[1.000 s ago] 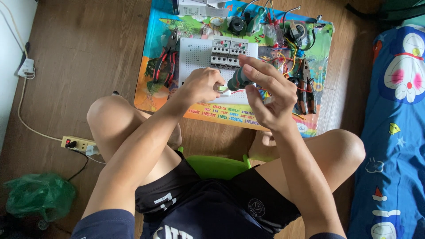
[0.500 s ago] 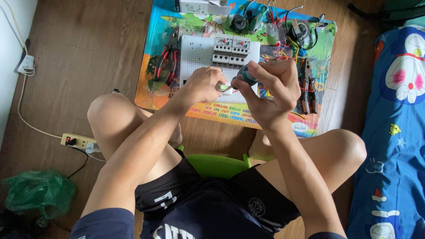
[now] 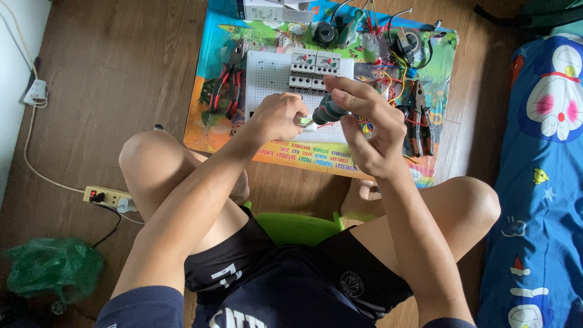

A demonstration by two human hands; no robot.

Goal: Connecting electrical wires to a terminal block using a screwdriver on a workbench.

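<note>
Overhead: right hand (image 3: 370,130) wraps a dark-handled screwdriver (image 3: 328,111), tip angled toward left hand (image 3: 279,115), which pinches a small pale part, both over white perforated board (image 3: 267,79) near 2 grey breakers (image 3: 314,68).

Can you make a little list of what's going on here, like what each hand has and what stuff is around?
left hand: pinching a small green piece on the white pegboard
right hand: holding a dark-handled screwdriver
on the board: grey circuit breakers
left of the board: red-handled pliers
right of the board: more pliers, tangled coloured wires
underneath: colourful poster mat on wooden floor
seat: green stool
</note>
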